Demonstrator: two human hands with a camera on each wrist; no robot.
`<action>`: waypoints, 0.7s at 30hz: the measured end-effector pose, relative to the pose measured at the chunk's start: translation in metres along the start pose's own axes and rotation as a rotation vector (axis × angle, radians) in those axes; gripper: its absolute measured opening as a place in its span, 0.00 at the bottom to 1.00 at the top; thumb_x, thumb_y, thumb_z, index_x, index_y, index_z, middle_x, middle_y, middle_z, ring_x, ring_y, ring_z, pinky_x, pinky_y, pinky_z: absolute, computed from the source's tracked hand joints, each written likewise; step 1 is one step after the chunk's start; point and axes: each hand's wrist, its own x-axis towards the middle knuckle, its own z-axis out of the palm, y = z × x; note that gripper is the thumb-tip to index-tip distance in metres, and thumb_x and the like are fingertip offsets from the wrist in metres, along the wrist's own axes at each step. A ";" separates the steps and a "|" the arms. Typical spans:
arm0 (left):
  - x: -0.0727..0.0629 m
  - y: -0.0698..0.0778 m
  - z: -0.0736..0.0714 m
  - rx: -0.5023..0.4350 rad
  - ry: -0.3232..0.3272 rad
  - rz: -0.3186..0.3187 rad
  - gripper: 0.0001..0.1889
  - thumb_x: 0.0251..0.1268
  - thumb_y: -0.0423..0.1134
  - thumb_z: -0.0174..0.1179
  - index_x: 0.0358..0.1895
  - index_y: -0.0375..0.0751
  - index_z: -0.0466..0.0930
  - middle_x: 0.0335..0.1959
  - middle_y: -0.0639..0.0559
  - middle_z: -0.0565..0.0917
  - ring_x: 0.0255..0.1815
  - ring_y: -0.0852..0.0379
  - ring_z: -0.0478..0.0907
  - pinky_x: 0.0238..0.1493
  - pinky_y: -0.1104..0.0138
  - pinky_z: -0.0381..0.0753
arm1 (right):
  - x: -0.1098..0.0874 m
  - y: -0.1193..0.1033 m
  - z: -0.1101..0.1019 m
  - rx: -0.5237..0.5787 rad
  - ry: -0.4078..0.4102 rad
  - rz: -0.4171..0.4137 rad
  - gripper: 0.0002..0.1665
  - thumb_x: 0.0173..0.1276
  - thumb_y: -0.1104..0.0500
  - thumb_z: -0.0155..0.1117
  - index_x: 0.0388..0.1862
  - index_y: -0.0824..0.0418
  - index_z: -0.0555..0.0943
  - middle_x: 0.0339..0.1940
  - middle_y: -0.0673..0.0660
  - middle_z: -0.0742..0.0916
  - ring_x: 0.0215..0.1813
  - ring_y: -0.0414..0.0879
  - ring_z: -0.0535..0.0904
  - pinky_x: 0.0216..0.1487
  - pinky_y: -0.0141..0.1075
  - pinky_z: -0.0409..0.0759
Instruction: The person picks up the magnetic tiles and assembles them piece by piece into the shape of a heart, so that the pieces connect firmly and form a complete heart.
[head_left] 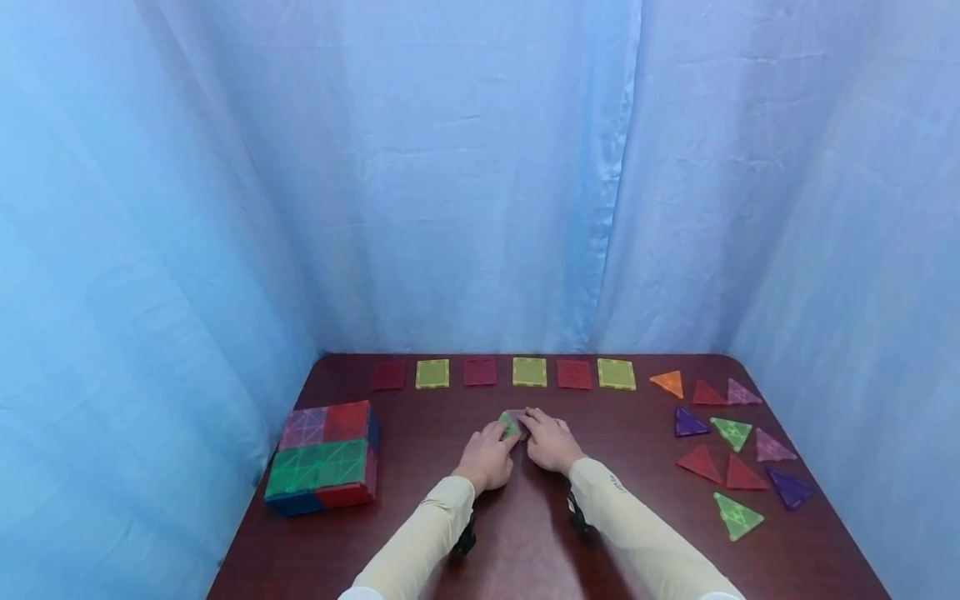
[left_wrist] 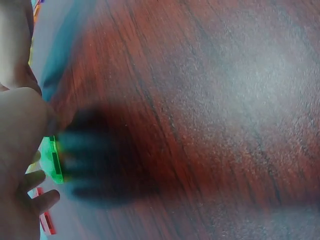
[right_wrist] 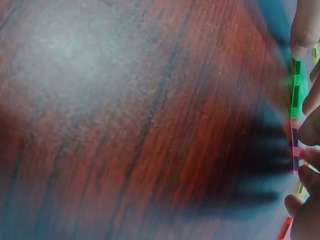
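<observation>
Near the table's middle, my two hands meet over two small translucent magnetic tiles. My left hand [head_left: 489,457] pinches a green magnetic tile [head_left: 507,422], whose edge shows beside the fingers in the left wrist view. On the other side, my right hand [head_left: 552,442] holds a pink-purple magnetic tile [head_left: 517,413] between thumb and fingers. In the right wrist view the green tile [right_wrist: 296,90] and the pink tile [right_wrist: 295,145] stand edge to edge above the tabletop. Fingers cover much of both tiles.
Square tiles, yellow [head_left: 529,372] and red [head_left: 574,374], line the back edge. Several triangular tiles, including an orange one [head_left: 670,383] and a green one [head_left: 732,433], lie spread at the right. A block of stacked coloured tiles [head_left: 318,467] stands at the left. Blue curtains [head_left: 465,183] enclose the table.
</observation>
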 end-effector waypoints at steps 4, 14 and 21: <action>0.002 0.002 -0.001 0.005 -0.011 0.007 0.26 0.71 0.42 0.54 0.72 0.53 0.74 0.74 0.50 0.71 0.75 0.51 0.67 0.66 0.56 0.75 | 0.001 0.003 0.000 -0.012 -0.032 0.004 0.30 0.75 0.63 0.48 0.75 0.59 0.71 0.77 0.62 0.72 0.80 0.58 0.63 0.73 0.61 0.64; 0.003 0.004 0.000 0.004 -0.023 -0.008 0.26 0.71 0.42 0.54 0.73 0.54 0.73 0.76 0.51 0.69 0.77 0.51 0.65 0.69 0.58 0.74 | -0.002 0.011 0.001 -0.031 -0.021 -0.031 0.32 0.73 0.63 0.50 0.77 0.59 0.69 0.78 0.62 0.70 0.80 0.58 0.62 0.73 0.59 0.66; 0.000 0.001 0.003 -0.001 -0.016 -0.006 0.28 0.70 0.40 0.54 0.74 0.55 0.72 0.77 0.51 0.68 0.78 0.50 0.65 0.71 0.59 0.72 | -0.008 0.016 -0.001 -0.027 -0.012 -0.064 0.31 0.73 0.64 0.51 0.74 0.63 0.71 0.76 0.63 0.72 0.79 0.58 0.64 0.71 0.59 0.68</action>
